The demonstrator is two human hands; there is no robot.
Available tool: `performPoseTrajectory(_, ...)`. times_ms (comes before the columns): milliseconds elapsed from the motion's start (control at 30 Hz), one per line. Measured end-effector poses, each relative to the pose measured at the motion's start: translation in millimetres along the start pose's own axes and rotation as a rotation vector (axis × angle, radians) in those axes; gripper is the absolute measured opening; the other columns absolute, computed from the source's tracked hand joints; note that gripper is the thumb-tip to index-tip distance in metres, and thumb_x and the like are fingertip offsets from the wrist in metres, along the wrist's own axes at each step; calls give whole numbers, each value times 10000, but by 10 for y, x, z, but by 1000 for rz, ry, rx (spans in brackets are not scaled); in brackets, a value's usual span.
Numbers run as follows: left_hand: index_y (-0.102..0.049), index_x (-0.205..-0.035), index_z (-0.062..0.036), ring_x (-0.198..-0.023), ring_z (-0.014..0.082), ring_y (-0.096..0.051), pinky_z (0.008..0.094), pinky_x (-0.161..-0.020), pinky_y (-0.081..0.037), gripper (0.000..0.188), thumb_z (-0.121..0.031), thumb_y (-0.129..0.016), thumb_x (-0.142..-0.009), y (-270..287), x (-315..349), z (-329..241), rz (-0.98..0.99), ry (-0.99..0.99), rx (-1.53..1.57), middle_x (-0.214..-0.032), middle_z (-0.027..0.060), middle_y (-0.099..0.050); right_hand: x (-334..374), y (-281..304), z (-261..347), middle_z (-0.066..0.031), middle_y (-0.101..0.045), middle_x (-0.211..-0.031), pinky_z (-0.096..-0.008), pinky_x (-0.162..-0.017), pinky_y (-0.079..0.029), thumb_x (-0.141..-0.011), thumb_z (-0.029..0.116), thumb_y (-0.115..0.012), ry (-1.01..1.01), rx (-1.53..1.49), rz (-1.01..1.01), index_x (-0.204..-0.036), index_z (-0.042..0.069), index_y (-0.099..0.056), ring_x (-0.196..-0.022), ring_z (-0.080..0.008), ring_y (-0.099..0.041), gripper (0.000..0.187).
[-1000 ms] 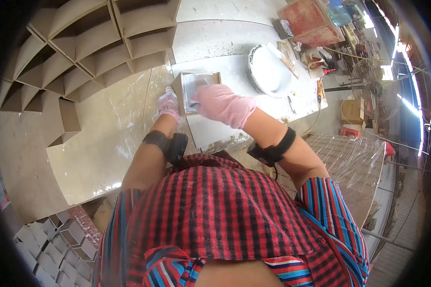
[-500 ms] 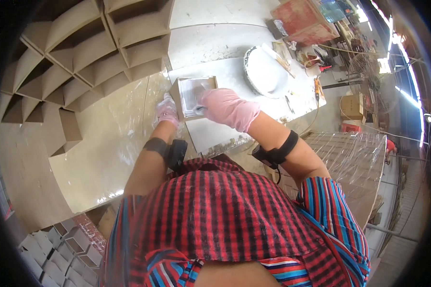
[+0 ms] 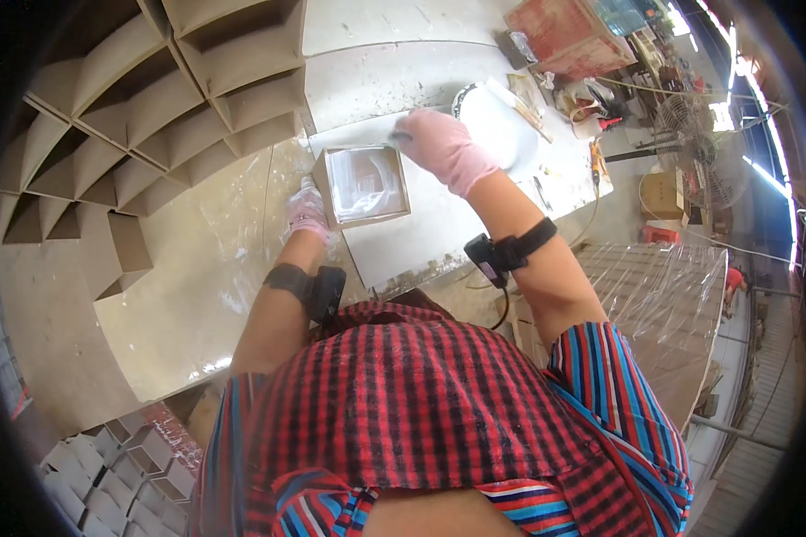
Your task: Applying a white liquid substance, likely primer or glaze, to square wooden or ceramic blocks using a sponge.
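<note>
Reference item: one open-topped cardboard box (image 3: 372, 217), located just above the centre of the frame on a white board (image 3: 390, 253) laid on the tabletop (image 3: 201, 268). The opening faces the camera. The outline is close to square, so no clear long axis can be assigned; the sides run nearly parallel to the frame edges with a slight tilt. The interior shows a whitish, glossy surface.

Right hand (image 3: 439, 148), pink glove: positioned above and to the right of the box in the frame, apart from its upper right corner. The box lies toward the lower left of these fingers. The fingers are curled inward, with a small dark patch at their tips; whether an object is grasped cannot be determined.

Left hand (image 3: 306, 210), pink glove smeared white: positioned along the left side of the box. This hand is the nearer of the two. Its fingers are extended toward the top of the frame, beside the left wall; contact pressure or grip on that wall cannot be confirmed.

Adjacent item: a round white basin (image 3: 501, 130), upper right of centre, directly beyond the right hand, partly hidden by it.
</note>
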State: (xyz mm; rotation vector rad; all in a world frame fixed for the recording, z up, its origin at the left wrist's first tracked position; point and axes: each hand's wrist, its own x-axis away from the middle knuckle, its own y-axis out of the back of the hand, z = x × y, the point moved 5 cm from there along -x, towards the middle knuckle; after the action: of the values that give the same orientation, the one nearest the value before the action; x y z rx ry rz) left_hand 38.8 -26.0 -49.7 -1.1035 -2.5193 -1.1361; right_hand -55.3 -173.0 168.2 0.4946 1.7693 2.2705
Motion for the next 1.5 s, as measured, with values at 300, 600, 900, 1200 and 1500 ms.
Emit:
performPoseTrajectory(300, -558, -1040, 26, -865, 294, -573, 327, -723, -442, 467, -353, -303, -939, 35, 101, -87, -72, -82, -330, -955, 168, -610, -26, -59, -171, -179, -594, -919, -371, -747, -450, -807, 254, -526, -62, 23, 64, -939, 58, -617, -844, -339, -565, 253)
performPoseTrajectory(600, -551, -1032, 40, -881, 300, -596, 334, -702, -452, 524, -418, -325, -915, -138, -26, 247, -92, 431, 532, -927, 177, -621, 649, -114, 65, -198, -585, -928, -373, -730, -454, -815, 248, -543, -117, -214, 8, -928, 17, -612, -796, -327, -576, 266)
performPoseTrajectory(900, -584, -973, 42, -862, 318, -583, 332, -696, -435, 579, -466, -313, -909, -256, -307, 295, -112, -166, 97, -914, 185, -623, 912, -128, 76, -194, -578, -887, -387, -728, -447, -814, 281, -548, -120, -222, -85, -928, 21, -608, -815, -339, -565, 291)
performPoseTrajectory(1200, -565, -1034, -34, -855, 278, -601, 334, -727, -458, 506, -456, -318, -907, -12, -64, 72, -104, 75, -134, -923, 141, -627, 862, -112, 92, -239, -596, -925, -361, -773, -446, -812, 314, -520, -183, -472, -23, -980, -41, -573, -898, -353, -574, 395)
performPoseTrajectory(1500, -589, -981, -19, -772, 240, -595, 314, -666, -446, 490, -432, -335, -914, -78, 26, 157, -95, 206, 383, -845, 88, -633, 301, -204, 250, -218, -606, -937, -356, -724, -467, -792, 260, -484, -302, -85, 565, -1087, -63, -510, -832, -329, -604, 438)
